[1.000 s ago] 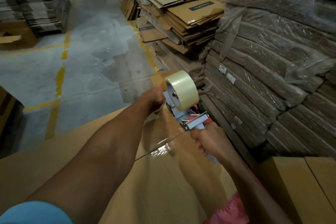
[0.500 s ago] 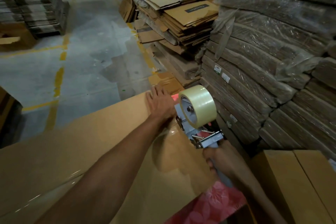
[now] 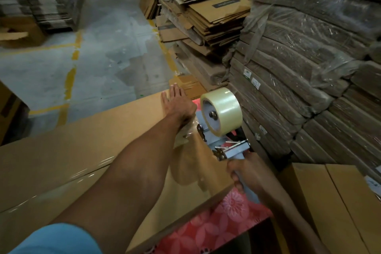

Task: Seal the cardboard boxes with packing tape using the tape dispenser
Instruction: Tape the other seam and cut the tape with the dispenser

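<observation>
A large brown cardboard box (image 3: 82,146) fills the lower left, with a glossy strip of clear tape (image 3: 86,173) along its top seam. My left hand (image 3: 177,105) lies flat and open near the box's far right end, fingers spread, pressing the tape down. My right hand (image 3: 247,173) grips the handle of the tape dispenser (image 3: 224,146), which carries a roll of clear tape (image 3: 222,109). The dispenser sits at the box's right end, just right of my left hand, with crinkled tape running down the end face.
A red floral surface (image 3: 216,227) shows under the box. Another brown box (image 3: 334,202) stands at the lower right. Wrapped bundles of flat cardboard (image 3: 309,68) rise on the right, with loose flattened boxes (image 3: 212,12) behind. Grey floor with yellow lines (image 3: 70,80) lies ahead.
The dispenser has moved off the box top and down over its right end. My left hand came off the dispenser side and now lies flat on the box top.
</observation>
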